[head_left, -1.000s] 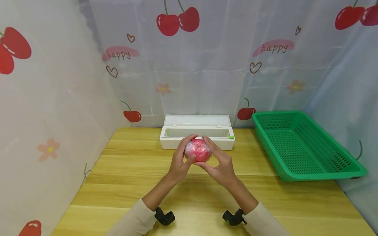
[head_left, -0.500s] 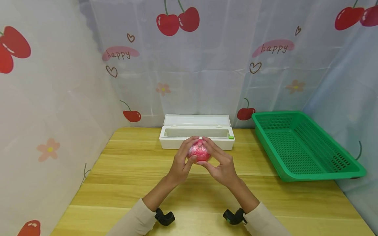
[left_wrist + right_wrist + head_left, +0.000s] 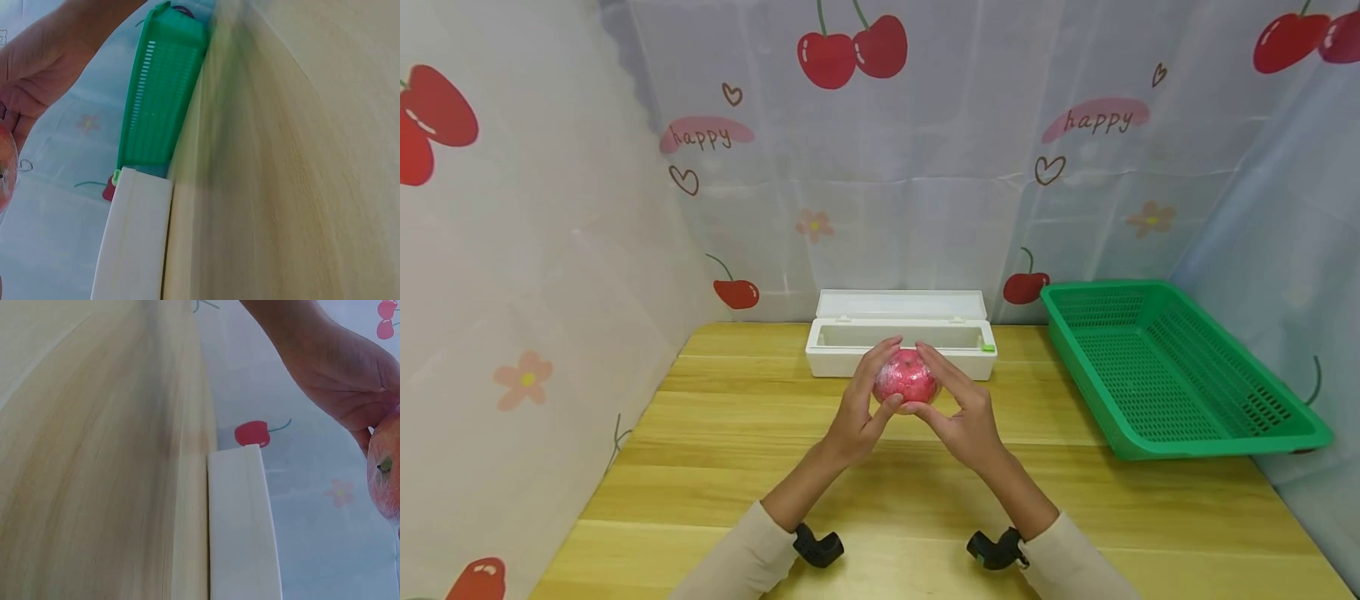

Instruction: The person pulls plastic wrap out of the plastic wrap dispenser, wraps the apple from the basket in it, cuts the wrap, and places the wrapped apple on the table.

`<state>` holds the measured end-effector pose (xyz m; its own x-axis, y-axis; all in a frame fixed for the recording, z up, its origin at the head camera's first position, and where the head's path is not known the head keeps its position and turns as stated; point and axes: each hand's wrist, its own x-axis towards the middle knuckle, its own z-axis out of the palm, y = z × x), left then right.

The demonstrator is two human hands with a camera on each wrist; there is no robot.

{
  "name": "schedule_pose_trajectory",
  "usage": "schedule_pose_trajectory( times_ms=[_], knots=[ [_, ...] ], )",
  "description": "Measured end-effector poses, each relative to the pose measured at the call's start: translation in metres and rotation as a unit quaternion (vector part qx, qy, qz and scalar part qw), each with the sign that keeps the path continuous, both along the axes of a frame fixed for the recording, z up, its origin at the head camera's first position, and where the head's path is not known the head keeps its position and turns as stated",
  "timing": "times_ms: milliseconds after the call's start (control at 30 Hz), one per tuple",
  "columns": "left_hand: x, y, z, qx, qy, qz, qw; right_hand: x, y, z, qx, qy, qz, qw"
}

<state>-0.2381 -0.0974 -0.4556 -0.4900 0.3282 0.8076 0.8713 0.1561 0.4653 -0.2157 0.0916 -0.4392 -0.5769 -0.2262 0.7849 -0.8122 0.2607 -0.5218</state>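
Note:
A round red fruit [image 3: 907,379], glossy under clear film, is held up above the table between both hands. In the right wrist view a short greenish stem shows on the fruit [image 3: 387,465]. My left hand [image 3: 855,417] curves round its left side, thumb at the near face and fingers over the far side. Mirroring it, my right hand [image 3: 964,417] grips the right side, its thumb tip close to the left thumb. The right hand [image 3: 44,69] also shows in the left wrist view, where the fruit [image 3: 5,165] is cut off at the edge.
Behind the hands stands a long white box [image 3: 827,364], its lid [image 3: 900,305] raised and a small green slider [image 3: 987,348] at its right end. A green perforated basket [image 3: 1120,429] sits at the right of the wooden table [image 3: 715,467]. Printed curtains enclose the back and sides.
Between the hands the fruit has turned, and its dimple now shows near the top. The fingers have shifted slightly on it. Box and basket stay where they were.

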Motion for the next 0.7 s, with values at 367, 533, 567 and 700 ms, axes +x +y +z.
schedule_pose_trajectory(
  times_ms=[367, 533, 567, 700],
  knots=[
    [0.0046, -0.0007, 0.0029, 0.026, -0.045, -0.012, 0.9986, 0.0011, -0.0005, 0.0026, 0.038, 0.041, -0.009, 0.998],
    [0.006, -0.0002, 0.0049, 0.007, -0.021, 0.003, 0.9997, 0.0007, 0.002, 0.0009, 0.052, 0.074, -0.01, 0.996],
    [0.006, 0.0002, 0.0049, 0.005, -0.017, 0.005, 0.9998, 0.0005, 0.0025, 0.0008, 0.053, 0.078, -0.007, 0.996],
    [0.0057, 0.0034, 0.0037, -0.009, -0.004, 0.013, 0.9999, -0.0009, 0.0052, -0.0005, 0.053, 0.082, 0.004, 0.995]
  ],
)
